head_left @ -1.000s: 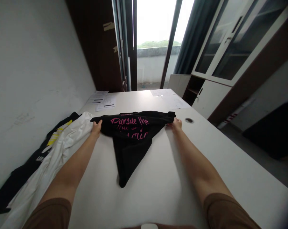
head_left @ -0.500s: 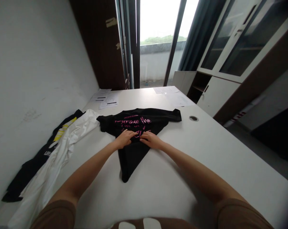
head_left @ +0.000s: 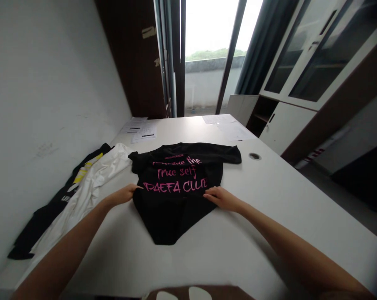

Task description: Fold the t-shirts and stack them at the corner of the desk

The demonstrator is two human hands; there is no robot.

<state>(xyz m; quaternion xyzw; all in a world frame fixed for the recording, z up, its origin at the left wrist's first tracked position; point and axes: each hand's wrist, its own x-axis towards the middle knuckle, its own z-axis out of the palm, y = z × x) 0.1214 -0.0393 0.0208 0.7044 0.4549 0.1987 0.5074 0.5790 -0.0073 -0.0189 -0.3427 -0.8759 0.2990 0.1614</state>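
Observation:
A black T-shirt (head_left: 176,212) with pink lettering lies in front of me, its sleeves spread toward the far side and its near end tapering to a blunt tip. My left hand (head_left: 126,194) is closed on the shirt's left side edge, level with the lowest line of print. On the opposite edge, my right hand (head_left: 218,196) has its fingers bent over the fabric, pinching it beside the last letters. Between both hands the cloth is stretched fairly flat.
Along the wall at left lie a white garment (head_left: 94,179) and a black garment with yellow print (head_left: 53,208). Paper sheets (head_left: 144,130) rest at the white table's (head_left: 253,250) far left, more papers (head_left: 233,130) at far right. A cable hole (head_left: 255,156) sits right of the shirt.
My hands have moved apart from the shirt's middle to its two side edges. The bunched cloth has spread wide, and the lower lines of pink print now show.

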